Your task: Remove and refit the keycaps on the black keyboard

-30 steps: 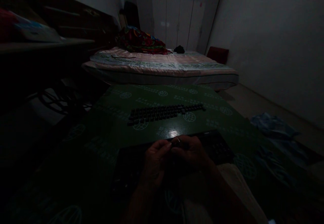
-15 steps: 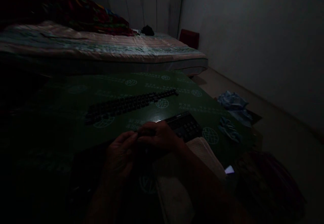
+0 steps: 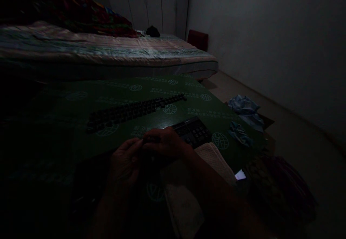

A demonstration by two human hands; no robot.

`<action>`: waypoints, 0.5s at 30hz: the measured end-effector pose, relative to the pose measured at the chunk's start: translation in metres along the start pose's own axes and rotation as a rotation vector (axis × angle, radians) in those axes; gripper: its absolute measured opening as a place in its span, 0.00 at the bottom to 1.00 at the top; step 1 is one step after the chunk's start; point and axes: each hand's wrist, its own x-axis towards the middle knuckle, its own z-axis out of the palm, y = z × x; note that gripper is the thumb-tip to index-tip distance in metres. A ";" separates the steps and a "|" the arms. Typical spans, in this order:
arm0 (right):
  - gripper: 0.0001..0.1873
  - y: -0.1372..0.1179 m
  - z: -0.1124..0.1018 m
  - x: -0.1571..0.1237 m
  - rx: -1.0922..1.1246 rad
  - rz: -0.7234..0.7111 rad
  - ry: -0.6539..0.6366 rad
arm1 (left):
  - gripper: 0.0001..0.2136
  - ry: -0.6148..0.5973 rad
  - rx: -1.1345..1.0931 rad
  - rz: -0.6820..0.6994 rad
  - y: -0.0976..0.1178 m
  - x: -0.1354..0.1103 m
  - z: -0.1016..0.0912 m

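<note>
My left hand (image 3: 124,161) and my right hand (image 3: 165,142) meet fingertip to fingertip over a black keyboard (image 3: 196,131). Both are closed in a pinch, and whatever is between the fingers is too small and dark to make out. The keyboard's right end, with its number keys, shows past my right hand; its middle is hidden under my hands and in shadow. Beyond it, many loose black keycaps (image 3: 129,112) lie in slanting rows on the green board (image 3: 151,91). A pale cloth (image 3: 213,156) lies by my right forearm, partly covered by it.
A bed (image 3: 108,48) with a striped sheet stands behind the board. To the right lie a light blue cloth (image 3: 244,107), a teal cloth (image 3: 240,133) and a small white piece (image 3: 240,175). A dark patterned bundle (image 3: 283,188) sits at the lower right.
The view has shifted slightly, so everything appears a little further left. My hands keep the same pinch over the keyboard, with hardly any movement.
</note>
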 end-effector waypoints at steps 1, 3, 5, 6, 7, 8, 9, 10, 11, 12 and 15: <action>0.09 -0.001 0.000 0.000 -0.007 0.000 -0.002 | 0.06 -0.014 -0.004 0.015 0.000 0.000 -0.001; 0.09 -0.002 0.000 0.001 -0.021 0.018 -0.003 | 0.06 -0.019 -0.001 0.046 -0.001 0.001 -0.002; 0.08 -0.003 0.000 0.001 -0.026 0.047 -0.002 | 0.06 -0.010 -0.002 0.056 -0.001 0.001 -0.003; 0.08 -0.004 0.000 0.002 -0.025 0.061 0.000 | 0.06 -0.004 -0.003 0.059 -0.001 0.001 -0.003; 0.08 -0.004 0.000 0.002 -0.023 0.070 0.004 | 0.06 0.000 -0.007 0.063 -0.001 0.001 -0.003; 0.08 -0.005 0.000 0.002 -0.022 0.072 0.005 | 0.06 0.001 -0.013 0.067 -0.001 0.002 -0.003; 0.09 -0.005 0.001 0.003 -0.025 0.071 0.009 | 0.06 -0.001 -0.019 0.070 -0.001 0.003 -0.004; 0.09 -0.005 0.002 0.003 -0.030 0.068 0.012 | 0.06 -0.006 -0.023 0.071 -0.001 0.003 -0.004; 0.09 -0.005 0.002 0.004 -0.038 0.065 0.017 | 0.06 -0.009 -0.029 0.071 -0.001 0.004 -0.004; 0.09 -0.005 0.003 0.005 -0.049 0.065 0.022 | 0.05 -0.010 -0.030 0.072 -0.001 0.005 -0.004; 0.09 -0.006 0.002 0.009 -0.087 0.080 0.041 | 0.06 0.003 -0.029 0.096 -0.001 0.005 -0.004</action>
